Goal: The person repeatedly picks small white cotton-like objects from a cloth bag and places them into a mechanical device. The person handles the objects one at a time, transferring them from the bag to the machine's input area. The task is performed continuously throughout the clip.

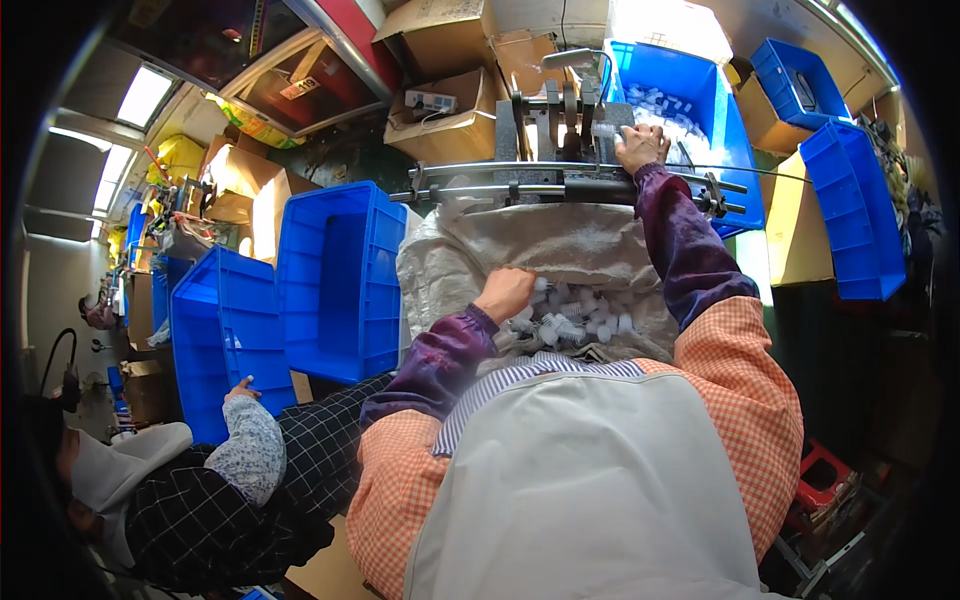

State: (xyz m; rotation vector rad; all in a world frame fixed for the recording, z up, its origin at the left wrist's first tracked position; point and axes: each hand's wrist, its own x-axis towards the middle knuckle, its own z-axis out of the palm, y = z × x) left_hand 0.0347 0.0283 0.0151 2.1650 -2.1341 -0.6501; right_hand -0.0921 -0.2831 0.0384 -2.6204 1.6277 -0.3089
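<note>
My left hand is closed, knuckles up, above small white plastic pieces heaped in an open pale woven sack. Whatever its fingers hold is hidden. Farther off and to the right, my right hand has its fingers bent at the right side of a bench machine. A small translucent piece shows beside that hand, and I cannot make out what the fingers grip. Two metal rods cross the machine's near side, above the sack's far edge.
Behind my right hand stands a blue bin with more white pieces. Two blue crates are at left, where a co-worker's hand touches one. Cardboard boxes lie behind; another blue crate stands right.
</note>
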